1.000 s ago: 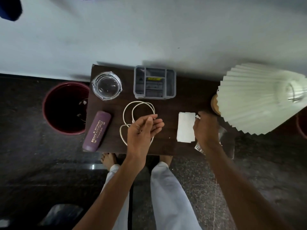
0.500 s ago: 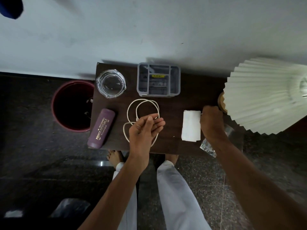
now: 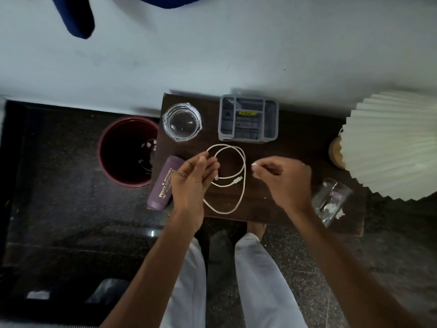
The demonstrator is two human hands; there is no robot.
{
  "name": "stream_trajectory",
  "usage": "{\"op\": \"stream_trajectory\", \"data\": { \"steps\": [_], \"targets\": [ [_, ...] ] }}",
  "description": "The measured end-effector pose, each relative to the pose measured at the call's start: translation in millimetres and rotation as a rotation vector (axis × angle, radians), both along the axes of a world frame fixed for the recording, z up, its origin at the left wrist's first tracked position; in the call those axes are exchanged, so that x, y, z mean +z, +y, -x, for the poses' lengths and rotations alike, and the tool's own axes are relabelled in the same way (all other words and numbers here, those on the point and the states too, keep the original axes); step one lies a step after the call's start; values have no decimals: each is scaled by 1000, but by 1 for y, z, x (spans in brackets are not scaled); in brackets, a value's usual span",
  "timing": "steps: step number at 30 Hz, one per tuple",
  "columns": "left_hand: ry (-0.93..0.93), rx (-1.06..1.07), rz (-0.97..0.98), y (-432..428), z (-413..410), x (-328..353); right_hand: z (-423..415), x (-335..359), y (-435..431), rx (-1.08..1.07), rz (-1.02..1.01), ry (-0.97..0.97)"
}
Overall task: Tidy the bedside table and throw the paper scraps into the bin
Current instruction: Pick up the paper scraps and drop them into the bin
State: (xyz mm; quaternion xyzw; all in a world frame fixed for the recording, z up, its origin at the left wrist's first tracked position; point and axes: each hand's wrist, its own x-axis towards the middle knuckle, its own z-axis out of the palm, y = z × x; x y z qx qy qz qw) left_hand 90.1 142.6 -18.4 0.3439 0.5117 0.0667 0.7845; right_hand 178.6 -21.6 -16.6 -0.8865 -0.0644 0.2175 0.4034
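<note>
**While both hands crowd the cable, that glass is the thing to worry about**

Since the person's right hand (image 3: pixel 283 178) has its fingertips pressed together just right of the white cable (image 3: pixel 237 179), it looks like a pinch. Whether a paper scrap is actually in there can't be told; only a tiny pale spot shows at the tips. The left hand (image 3: pixel 192 178) is relaxed, fingers loosely out and touching the cable's left loop, not gripping anything.

Biggest risk by the look of it is the clear glass (image 3: pixel 332 200). It's well right of the cable, at the front edge of the bedside table (image 3: pixel 295 129), right beside the right forearm. One careless swing toward the bin and it probably goes over the edge. White scraps (image 3: pixel 329 207) lie in or by it, hard to say which.

Second one: the bin (image 3: pixel 127 151) stands on the floor well left of the cable, so anything pinched has to travel over the cable and the purple case (image 3: pixel 164 183). A tiny bit could easily slip out and land on the floor. A pale speck (image 3: pixel 264 198) also lies on the table just right of the cable, easy to miss.

Also, the left fingers could snag a loop and drag the cable along.
</note>
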Motion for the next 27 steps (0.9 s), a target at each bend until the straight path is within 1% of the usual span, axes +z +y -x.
{"op": "stream_trajectory", "data": {
  "steps": [2,4,7,9,11,16,18,20,23,25,27],
  "targets": [
    [33,-152,-16,1,5,-1,12,3,19,-54,-100,86],
    [48,-272,-52,2,9,-1,24,5,38,-92,-151,144],
    [46,-333,-145,8,14,-2,37,5,60,-99,-166,141],
    [59,-327,-212,17,19,-2,44,3,73,-85,-163,146],
    [96,-292,-230,27,25,-3,49,1,85,-73,-144,156],
    [132,-188,-161,52,33,-5,60,5,113,-68,-179,220],
    [146,-181,-173,62,34,-7,63,4,122,-78,-195,290],
    [169,-188,-240,74,36,-10,65,2,134,-101,-243,412],
    [196,-177,-337,91,39,-12,68,3,149,-169,-387,600],
    [215,-185,-373,103,43,-14,70,4,157,-244,-474,673],
    [229,-178,-353,114,47,-21,72,3,163,-297,-506,706]
  ]
}}
